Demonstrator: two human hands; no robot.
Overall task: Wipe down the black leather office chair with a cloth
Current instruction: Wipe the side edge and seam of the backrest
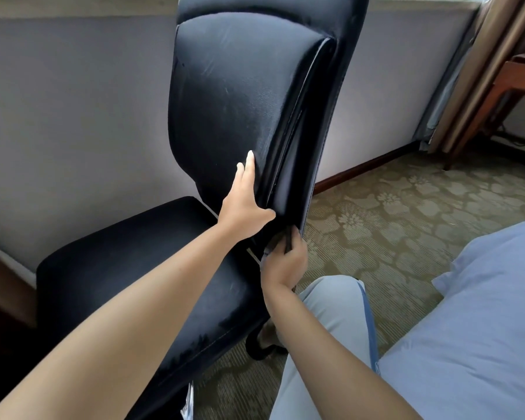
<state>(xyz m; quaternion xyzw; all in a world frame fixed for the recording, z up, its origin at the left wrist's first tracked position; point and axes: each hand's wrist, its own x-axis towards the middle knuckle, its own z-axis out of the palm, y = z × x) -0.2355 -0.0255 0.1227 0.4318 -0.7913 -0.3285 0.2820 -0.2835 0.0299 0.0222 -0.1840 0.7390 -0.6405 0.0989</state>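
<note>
A person steadies a black chair (240, 116) with the left hand (246, 207), fingers straight and flat against the lower backrest and thumb spread toward the side edge, apparently bracing the chair so it does not swivel. At about 5 o'clock from that hand, the right hand (285, 262) curls its fingers around something dark at the bottom corner of the backrest, where back meets seat; a sliver of grey at 9 o'clock of the knuckles may be the cloth (269, 248), though it is too hidden to be sure. The grip low in the seam suggests the wiping is being worked into the crevice along the backrest's side. The chair stands at the frame's centre, its seat running toward 8 o'clock and its back rising to 12 o'clock against a grey wall (73, 101). Patterned carpet (391, 207) spreads toward 3 o'clock, and the person's pale trouser leg (331, 313) shows at 5 o'clock.
</note>
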